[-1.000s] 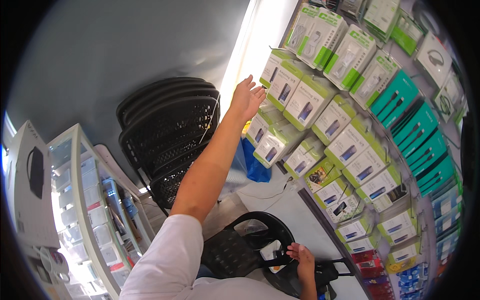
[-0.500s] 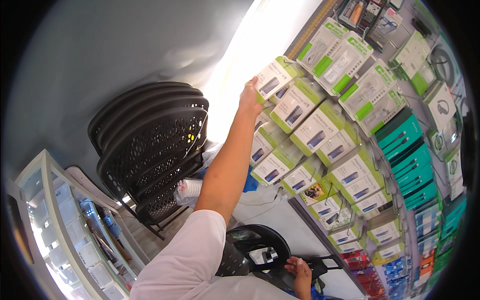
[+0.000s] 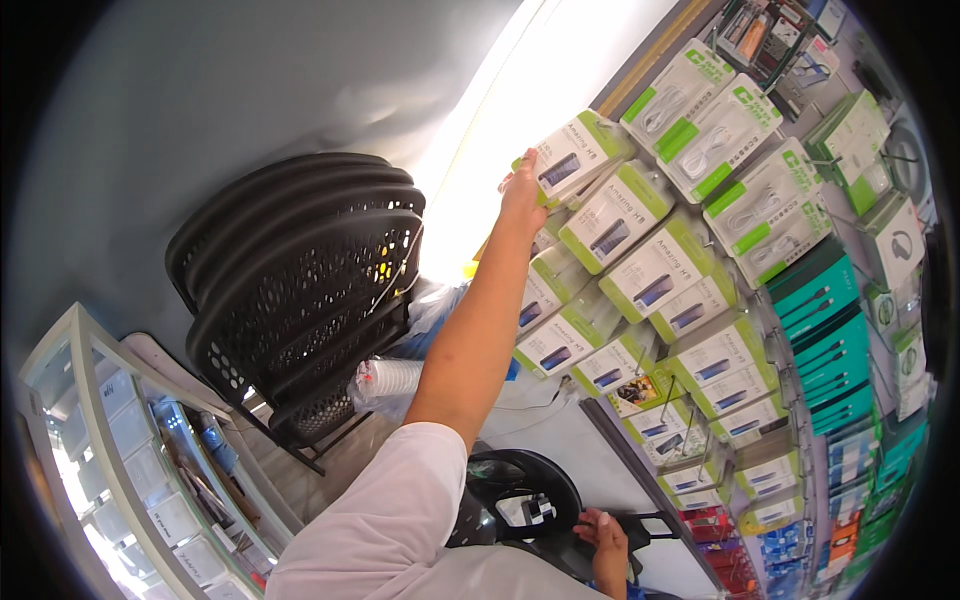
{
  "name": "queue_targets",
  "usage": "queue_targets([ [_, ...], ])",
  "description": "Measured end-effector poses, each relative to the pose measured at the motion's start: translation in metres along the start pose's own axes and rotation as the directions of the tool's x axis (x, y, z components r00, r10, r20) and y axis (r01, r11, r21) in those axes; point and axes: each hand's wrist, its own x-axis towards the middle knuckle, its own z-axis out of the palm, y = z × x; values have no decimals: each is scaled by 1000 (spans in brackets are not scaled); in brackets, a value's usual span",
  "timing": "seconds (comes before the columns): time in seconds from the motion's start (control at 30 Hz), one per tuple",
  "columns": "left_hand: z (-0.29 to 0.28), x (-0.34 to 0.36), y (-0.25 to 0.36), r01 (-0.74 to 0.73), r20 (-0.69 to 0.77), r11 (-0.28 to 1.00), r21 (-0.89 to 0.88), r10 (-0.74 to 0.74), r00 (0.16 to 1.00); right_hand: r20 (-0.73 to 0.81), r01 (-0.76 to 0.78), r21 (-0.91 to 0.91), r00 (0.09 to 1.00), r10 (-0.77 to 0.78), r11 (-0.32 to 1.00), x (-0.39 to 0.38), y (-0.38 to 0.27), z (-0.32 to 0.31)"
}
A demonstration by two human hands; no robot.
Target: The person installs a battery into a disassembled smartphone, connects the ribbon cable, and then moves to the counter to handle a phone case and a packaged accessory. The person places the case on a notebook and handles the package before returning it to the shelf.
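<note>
My left hand [image 3: 523, 197] reaches far up on an outstretched arm. Its fingers close on the left edge of a white-and-green screen protector pack [image 3: 573, 160], the topmost of its group on the wall display. The pack is tilted like its neighbours, and part of my grip behind it is hidden. Just below and right hang more screen protector packs [image 3: 615, 222], each with a phone pictured on it. Low in the view, my right hand [image 3: 606, 545] hangs beside a black chair [image 3: 525, 470], its fingers loosely curled and apart, with nothing seen in them.
Stacked black perforated chairs [image 3: 300, 270] stand at the left. Below them is a glass display case [image 3: 85, 390] with boxes. Wrapped white cups [image 3: 388, 378] sit by my left forearm. Cable packs [image 3: 720, 125] and teal boxes [image 3: 825, 330] hang to the right.
The view has shifted slightly, so the display sits a little farther right. My left hand stays at the same pack's edge. The right hand keeps its place by the chair.
</note>
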Motion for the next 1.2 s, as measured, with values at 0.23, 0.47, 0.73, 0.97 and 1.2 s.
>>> queue_targets([
  [0.23,-1,0,-6,95,38,995,38,-97,995,-4,-15,-14,1000,15,1000,3,-4,3],
  [0.47,2,7,-4,-8,-132,992,-128,-9,991,-27,-33,-27,999,33,999,2,-8,5],
  [0.73,-3,-3,1,48,21,998,-31,-48,999,-10,-7,-39,1000,6,999,0,-15,9],
  [0.97,6,-14,10,152,81,988,-27,-149,986,-8,-15,-47,1000,15,999,-4,-16,10],
  [1.2,4,-11,6,107,119,988,-109,-94,988,-5,-5,-37,1000,4,999,-3,-13,8],
])
